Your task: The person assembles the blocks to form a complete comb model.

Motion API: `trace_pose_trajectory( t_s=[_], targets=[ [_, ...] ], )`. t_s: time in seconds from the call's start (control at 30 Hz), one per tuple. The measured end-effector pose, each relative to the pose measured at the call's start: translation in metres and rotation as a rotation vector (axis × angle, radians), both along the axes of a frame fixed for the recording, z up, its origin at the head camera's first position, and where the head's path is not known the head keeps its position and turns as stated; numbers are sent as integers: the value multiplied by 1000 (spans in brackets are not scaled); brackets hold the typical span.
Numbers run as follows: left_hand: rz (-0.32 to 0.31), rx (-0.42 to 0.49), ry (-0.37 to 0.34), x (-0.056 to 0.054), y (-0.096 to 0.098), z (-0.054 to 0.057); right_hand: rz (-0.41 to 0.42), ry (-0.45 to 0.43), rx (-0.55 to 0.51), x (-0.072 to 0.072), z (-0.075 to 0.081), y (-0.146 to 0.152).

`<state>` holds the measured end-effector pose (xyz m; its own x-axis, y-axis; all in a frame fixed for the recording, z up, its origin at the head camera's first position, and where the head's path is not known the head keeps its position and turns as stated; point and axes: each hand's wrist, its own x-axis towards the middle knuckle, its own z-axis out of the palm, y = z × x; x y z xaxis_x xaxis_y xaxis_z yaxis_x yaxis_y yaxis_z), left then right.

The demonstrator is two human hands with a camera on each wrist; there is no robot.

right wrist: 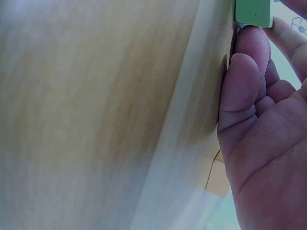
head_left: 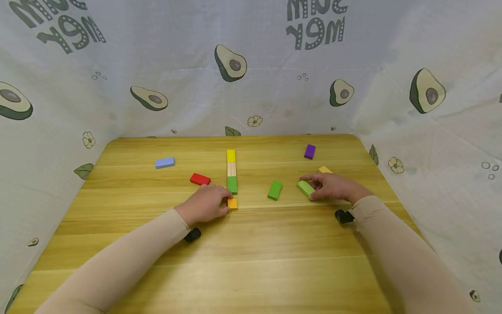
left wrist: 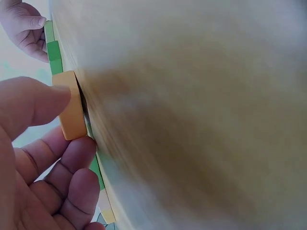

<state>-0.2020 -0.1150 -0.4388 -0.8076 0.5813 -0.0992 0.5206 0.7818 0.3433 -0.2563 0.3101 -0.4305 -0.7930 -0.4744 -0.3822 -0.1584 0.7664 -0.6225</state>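
Note:
My left hand (head_left: pixel 208 203) pinches an orange block (left wrist: pixel 73 108) between thumb and fingers, just in front of a line of blocks. That line runs away from me: a green block (head_left: pixel 232 185) nearest, a plain wooden block (head_left: pixel 232 169) in the middle, a yellow block (head_left: pixel 231 155) farthest. Off to the right, my right hand (head_left: pixel 336 187) grips a light green block (head_left: pixel 305 189) by its ends, low at the tabletop. Another green block (head_left: pixel 275 190) lies flat between the two hands. Part of a yellow-orange block (head_left: pixel 324 169) shows behind the right hand.
On the wooden table (head_left: pixel 251 270), a red block (head_left: pixel 200 179) lies just beyond the left hand. A light blue block (head_left: pixel 165 162) sits at the back left and a purple block (head_left: pixel 310 151) at the back right. A printed cloth (head_left: pixel 270 91) hangs around the table.

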Motion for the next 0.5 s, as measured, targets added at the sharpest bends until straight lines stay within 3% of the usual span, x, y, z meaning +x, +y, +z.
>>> trace_pose_trajectory(
  t_s=[0.5],
  targets=[
    [58,22,-31,-5,2,-4,4,6,-7,2,1,0]
  ],
)
